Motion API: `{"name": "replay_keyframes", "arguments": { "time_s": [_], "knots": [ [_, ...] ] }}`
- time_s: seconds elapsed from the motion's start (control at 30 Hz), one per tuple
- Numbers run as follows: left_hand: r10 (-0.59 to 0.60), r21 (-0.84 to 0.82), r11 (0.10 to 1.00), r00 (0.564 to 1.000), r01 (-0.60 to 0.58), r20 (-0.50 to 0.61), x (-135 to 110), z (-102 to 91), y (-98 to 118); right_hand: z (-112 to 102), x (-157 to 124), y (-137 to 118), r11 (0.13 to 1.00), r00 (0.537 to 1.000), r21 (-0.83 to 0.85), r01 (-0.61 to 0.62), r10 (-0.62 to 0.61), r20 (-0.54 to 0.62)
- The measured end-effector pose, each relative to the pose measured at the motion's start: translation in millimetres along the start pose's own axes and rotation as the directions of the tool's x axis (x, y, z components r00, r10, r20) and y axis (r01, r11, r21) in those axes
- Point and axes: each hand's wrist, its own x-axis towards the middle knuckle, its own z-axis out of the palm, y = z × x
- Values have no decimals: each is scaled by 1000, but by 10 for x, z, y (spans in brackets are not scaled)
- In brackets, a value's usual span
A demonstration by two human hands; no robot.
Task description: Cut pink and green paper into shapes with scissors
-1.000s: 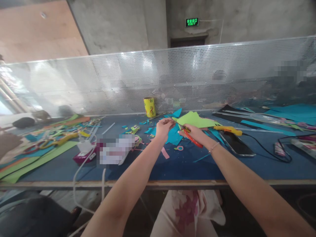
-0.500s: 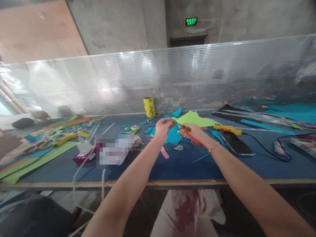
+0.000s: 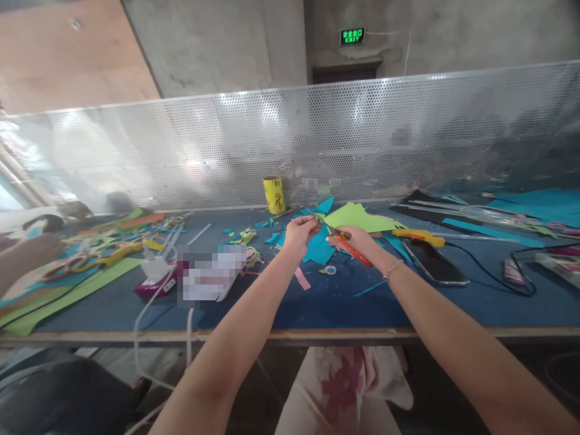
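My right hand [image 3: 357,239] is closed around red-handled scissors [image 3: 356,251], whose blades point up and left toward my other hand. The blades look parted. Just left of them, my left hand [image 3: 301,234] pinches a small piece of paper at its fingertips. That piece is mostly hidden, with a little green showing. Under and behind both hands lie blue paper scraps [image 3: 321,251] and a larger light green sheet [image 3: 362,219]. A pink paper strip [image 3: 302,278] and a pink ring-shaped cutout [image 3: 330,270] rest on the table nearer me.
A yellow cylinder [image 3: 273,195] stands by the perforated metal screen [image 3: 226,154]. To the right are a yellow-handled tool [image 3: 419,236] with a cord and a black phone [image 3: 435,262]. Left are a purple power strip [image 3: 154,287], yellow scissors [image 3: 109,258] and another person's arm [image 3: 29,260].
The scissor blades are spread wider than before, while my hands stay nearly in place. At the far left, the other person's arm has reached further in over the paper.
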Motion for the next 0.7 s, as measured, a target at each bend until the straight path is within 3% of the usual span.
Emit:
{"name": "replay_keyframes", "arguments": {
  "time_s": [0.7],
  "knots": [
    [-25,11,1000,999,24,46,2,-25,41,-88,-55,-14,951,993,-308,26,-61,-103]
  ]
}}
